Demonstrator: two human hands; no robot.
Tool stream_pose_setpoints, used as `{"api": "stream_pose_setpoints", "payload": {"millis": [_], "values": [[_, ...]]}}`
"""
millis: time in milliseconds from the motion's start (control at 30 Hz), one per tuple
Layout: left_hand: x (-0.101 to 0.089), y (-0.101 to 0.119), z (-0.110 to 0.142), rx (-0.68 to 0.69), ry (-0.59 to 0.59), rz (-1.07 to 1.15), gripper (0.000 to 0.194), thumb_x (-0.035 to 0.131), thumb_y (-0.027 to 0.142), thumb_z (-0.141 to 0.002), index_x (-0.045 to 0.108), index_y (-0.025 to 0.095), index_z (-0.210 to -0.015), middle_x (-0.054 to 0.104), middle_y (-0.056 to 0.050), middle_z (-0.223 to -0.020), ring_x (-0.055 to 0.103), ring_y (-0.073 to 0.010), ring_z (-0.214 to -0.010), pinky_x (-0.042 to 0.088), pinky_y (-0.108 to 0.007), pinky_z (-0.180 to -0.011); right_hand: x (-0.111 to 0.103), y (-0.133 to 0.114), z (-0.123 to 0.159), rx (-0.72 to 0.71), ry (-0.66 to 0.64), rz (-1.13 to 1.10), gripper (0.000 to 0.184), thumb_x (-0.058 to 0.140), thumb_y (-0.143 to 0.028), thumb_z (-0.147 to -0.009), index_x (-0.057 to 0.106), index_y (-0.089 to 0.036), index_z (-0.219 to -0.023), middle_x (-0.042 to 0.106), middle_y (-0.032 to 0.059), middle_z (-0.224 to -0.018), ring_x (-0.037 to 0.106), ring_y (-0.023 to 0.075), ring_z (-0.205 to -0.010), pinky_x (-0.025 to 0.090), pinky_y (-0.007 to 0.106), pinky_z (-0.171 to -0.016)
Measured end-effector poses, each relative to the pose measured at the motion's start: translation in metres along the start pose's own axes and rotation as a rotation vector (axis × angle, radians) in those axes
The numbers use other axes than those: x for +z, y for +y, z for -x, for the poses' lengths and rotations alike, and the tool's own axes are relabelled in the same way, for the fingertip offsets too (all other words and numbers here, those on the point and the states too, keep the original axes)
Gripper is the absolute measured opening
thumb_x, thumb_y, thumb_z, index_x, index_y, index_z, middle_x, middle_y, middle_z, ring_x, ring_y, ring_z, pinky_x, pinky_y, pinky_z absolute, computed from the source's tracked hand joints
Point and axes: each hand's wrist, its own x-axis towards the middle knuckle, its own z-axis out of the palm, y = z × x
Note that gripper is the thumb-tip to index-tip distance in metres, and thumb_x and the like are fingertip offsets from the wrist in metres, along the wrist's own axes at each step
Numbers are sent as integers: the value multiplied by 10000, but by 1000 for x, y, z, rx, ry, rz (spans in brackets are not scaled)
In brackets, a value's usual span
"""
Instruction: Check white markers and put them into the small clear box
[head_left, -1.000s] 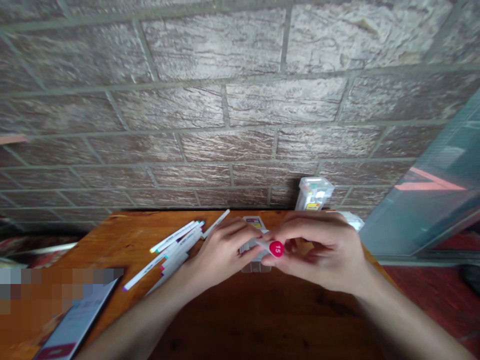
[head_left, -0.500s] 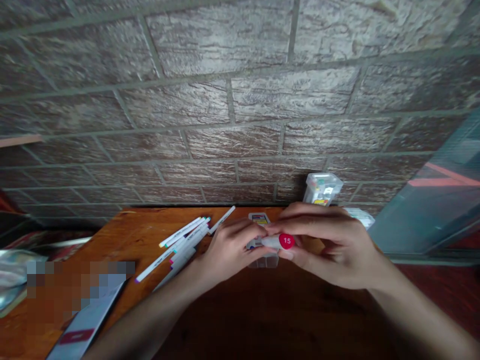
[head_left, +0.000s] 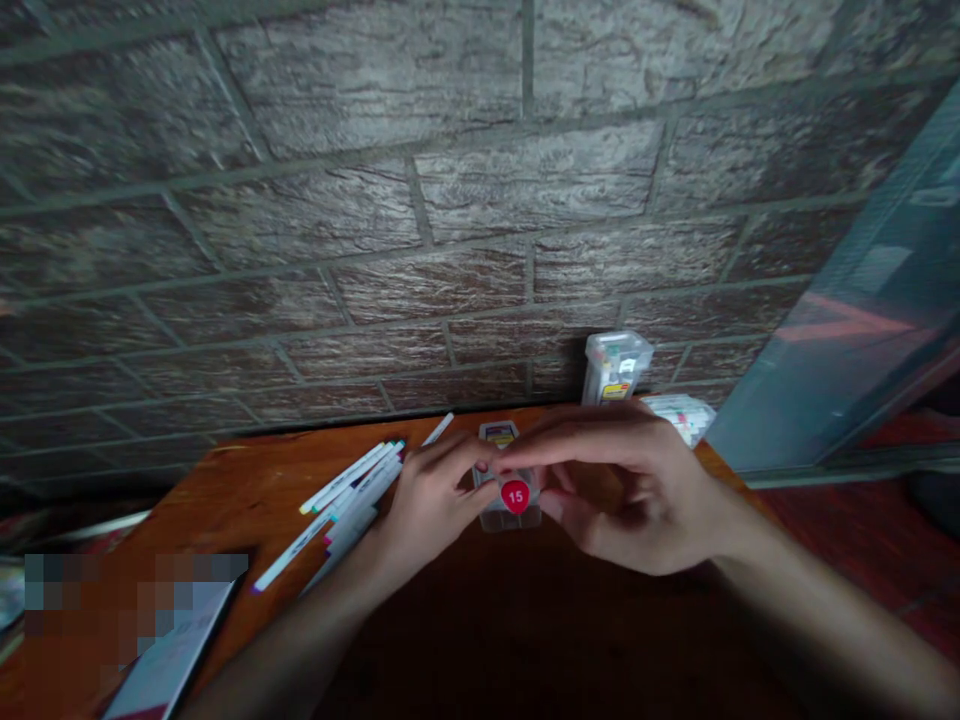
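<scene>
And here, right at the middle of the view, a white marker [head_left: 515, 496] is being shown almost end-on, its red cap marked "15" turned up to the camera. It is seen over a small clear case [head_left: 510, 517] on the wooden table [head_left: 247, 475], and part of that case is covered by the fingers.

From the left side, the marker is met by the left hand [head_left: 439, 495], with thumb and forefinger brought close beside it; whether the barrel is actually pinched in that grip cannot be told. Over on the other side, the right hand [head_left: 645, 485] is held with its grip spread: the forefinger is stretched across above the cap, towards the left fingertips, while the thumb is kept apart from the red end.

Out to the left, a loose bunch of white markers [head_left: 360, 490] is spread on the table, partly hidden by the left hand and forearm. Nearer the camera, a flat device [head_left: 176, 640] is seen, partly blurred out by blocks. At the back right, an upright clear box [head_left: 616, 372] with a yellow label is stood by the brick wall [head_left: 450, 200], and just beside it a clear pack of white markers [head_left: 682, 415] is laid.
</scene>
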Motion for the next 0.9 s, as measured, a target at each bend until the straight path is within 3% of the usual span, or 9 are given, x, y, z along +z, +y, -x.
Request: {"api": "stream_pose_setpoints", "payload": {"millis": [200, 333, 500, 667, 767, 900], "values": [[-3, 2, -3, -7, -9, -20, 185, 715, 121, -931, 632, 198, -785, 691, 18, -719, 669, -138, -641, 490, -236, -585, 2, 2, -1, -111, -7, 2, 364, 794, -38, -871, 773, -109, -1228, 837, 106, -1126, 788, 161, -1024, 624, 231, -909], [-6, 2, -5, 23, -17, -29, 218, 682, 112, -938, 609, 210, -757, 666, 19, -696, 653, -140, -620, 483, -246, -559, 1, 3, -1, -126, -33, 10, 342, 836, -69, -872, 769, -65, -1208, 835, 119, -1108, 787, 157, -1039, 606, 228, -966], [-4, 2, -3, 35, 4, -35, 209, 661, 177, -987, 627, 204, -783, 688, 5, -731, 675, -143, -650, 494, -246, -569, 2, -1, -1, -124, -35, 40, 260, 835, -98, -897, 788, -92, -1153, 832, 91, -1094, 777, 138, -1038, 597, 193, -945], [-1, -2, 0, 26, 16, -24, 131, 740, 182, -962, 675, 184, -848, 719, -7, -799, 686, -141, -709, 505, -238, -622, 0, -7, -1, -126, -26, 127, 205, 815, -79, -904, 804, -122, -1105, 845, 82, -1050, 795, 151, -972, 612, 203, -891], [-6, -5, -2, 41, 26, 3, 109, 816, 216, -919, 720, 167, -905, 723, -20, -823, 678, -143, -733, 516, -241, -654, -15, -5, 4, -78, 27, 208, 270, 814, -79, -893, 800, -191, -1138, 851, 51, -1010, 800, 163, -880, 627, 232, -789], [-22, -4, -10, 34, 141, 68, 220, 887, 195, -844, 776, 172, -1033, 752, -34, -927, 696, -136, -808, 546, -232, -725, -47, 11, 12, 136, 191, 327, 206, 872, -217, -869, 821, -266, -1062, 835, 9, -894, 752, 154, -720, 574, 231, -622]]}}
